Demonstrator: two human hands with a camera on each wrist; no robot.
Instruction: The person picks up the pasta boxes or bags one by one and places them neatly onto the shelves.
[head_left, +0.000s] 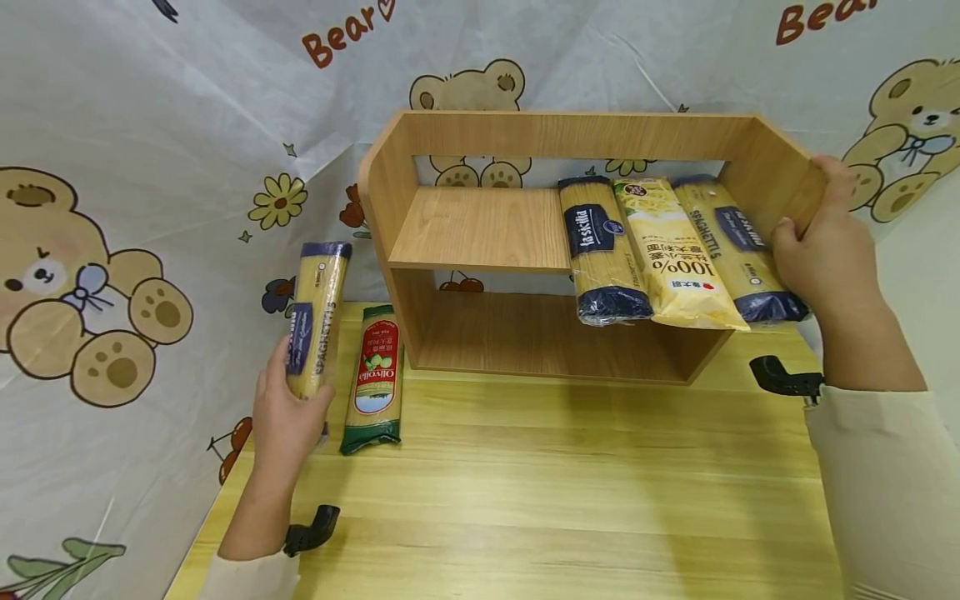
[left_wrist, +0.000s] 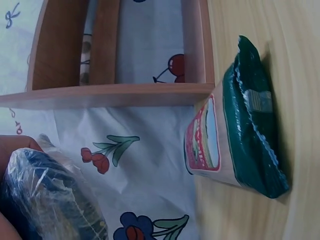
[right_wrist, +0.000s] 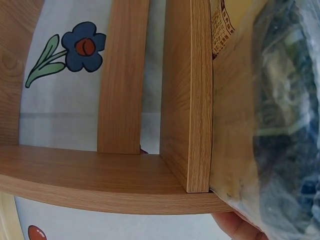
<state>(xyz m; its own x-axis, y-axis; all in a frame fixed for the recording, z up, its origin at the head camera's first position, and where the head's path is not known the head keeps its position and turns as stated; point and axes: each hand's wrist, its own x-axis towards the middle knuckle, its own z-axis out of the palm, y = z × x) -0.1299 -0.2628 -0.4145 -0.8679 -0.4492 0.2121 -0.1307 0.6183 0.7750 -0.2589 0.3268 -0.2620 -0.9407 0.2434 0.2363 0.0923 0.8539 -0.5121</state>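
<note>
My left hand [head_left: 291, 421] grips a blue-ended spaghetti pack [head_left: 318, 321] upright, left of the wooden shelf [head_left: 480, 225]. In the left wrist view the wrapped end of that pack [left_wrist: 55, 205] fills the lower left. Beside it on the table lies a green-ended Olivolla pasta pack [head_left: 375, 375]. My right hand [head_left: 840, 242] holds the shelf's right side panel [head_left: 780, 175], its thumb on the inner face. On the upper board rest a La Sicilia spaghetti pack [head_left: 600, 242], a yellow pasta pack [head_left: 671, 250] and another blue-ended spaghetti pack [head_left: 742, 242], nearest this hand.
The shelf's lower board [head_left: 525, 333] stands at the back of the wooden table [head_left: 525, 483]. The packs' front ends overhang the upper board. A bear-printed cloth [head_left: 187, 108] hangs behind and to the left. Each wrist carries a black mount [head_left: 783, 379].
</note>
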